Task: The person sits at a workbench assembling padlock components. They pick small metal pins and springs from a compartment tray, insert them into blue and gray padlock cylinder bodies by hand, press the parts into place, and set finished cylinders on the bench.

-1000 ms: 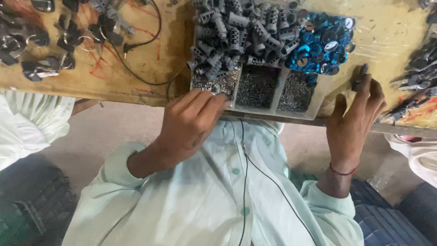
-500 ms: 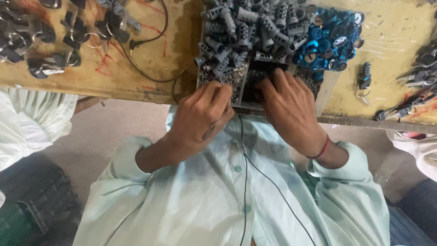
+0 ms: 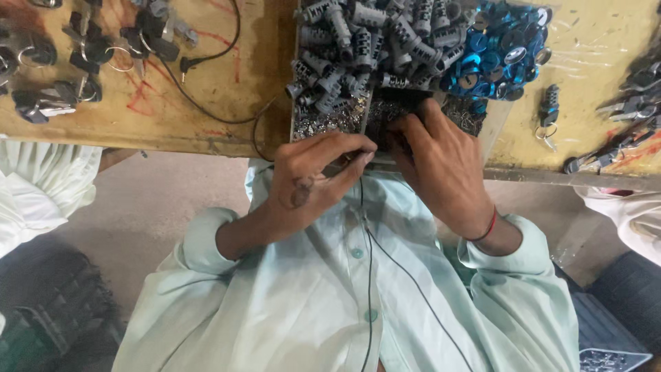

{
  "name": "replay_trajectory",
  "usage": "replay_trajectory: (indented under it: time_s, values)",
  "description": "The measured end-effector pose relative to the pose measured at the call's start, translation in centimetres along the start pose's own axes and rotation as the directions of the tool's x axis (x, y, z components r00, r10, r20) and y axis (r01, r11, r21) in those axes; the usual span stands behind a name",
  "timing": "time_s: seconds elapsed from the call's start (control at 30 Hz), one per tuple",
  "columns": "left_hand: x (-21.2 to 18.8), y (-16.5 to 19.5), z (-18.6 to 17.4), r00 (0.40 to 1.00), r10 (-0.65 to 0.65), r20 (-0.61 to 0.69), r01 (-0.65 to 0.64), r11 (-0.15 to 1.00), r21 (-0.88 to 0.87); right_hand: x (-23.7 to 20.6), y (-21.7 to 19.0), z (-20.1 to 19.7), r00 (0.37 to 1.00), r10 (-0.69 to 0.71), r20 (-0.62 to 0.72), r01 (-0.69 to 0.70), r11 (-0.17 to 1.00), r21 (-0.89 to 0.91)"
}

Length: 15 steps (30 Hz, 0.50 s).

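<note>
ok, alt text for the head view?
Both hands, left and right, meet at the near edge of a divided tray heaped with grey lock cylinders and blue caps, on a worn yellow workbench.

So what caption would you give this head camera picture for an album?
Both hands, left and right, meet at a compartmented tray heaped with grey metal cylinders and shiny blue discs.

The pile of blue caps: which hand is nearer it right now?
Right. The right hand lies just below the blue caps, fingers in the tray beside them. The left hand sits farther off, at the tray's near edge under the grey cylinders.
</note>
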State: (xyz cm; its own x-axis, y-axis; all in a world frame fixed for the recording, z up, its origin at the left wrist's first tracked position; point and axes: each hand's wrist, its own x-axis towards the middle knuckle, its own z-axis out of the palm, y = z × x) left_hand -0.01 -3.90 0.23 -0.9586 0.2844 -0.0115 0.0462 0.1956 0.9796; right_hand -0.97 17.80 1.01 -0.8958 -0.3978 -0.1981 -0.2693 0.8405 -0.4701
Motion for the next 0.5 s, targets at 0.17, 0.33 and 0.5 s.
replay_trajectory:
  time_s: [0.17, 0.33, 0.5]
  values:
    - [0.0, -0.3, 0.7, 0.996, -0.084, -0.011, 0.082, 0.986, -0.143, -0.7, 0.9, -0.9, 0.999, 0.012, -0.039, 0.002, 0.943, 0.334]
    - [0.3, -1.2, 2.8, 0.981, -0.193, 0.022, 0.185, 0.895, -0.407, -2.2, 1.8, 0.5, 0.958, 0.179, 0.222, -0.261, 0.237, 0.936]
    - [0.1, -1.4, 3.5, 0.958, -0.254, 0.136, 0.286, 0.786, -0.548, -3.4, 2.2, 1.9, 0.972, 0.156, 0.177, -0.199, 0.145, 0.969]
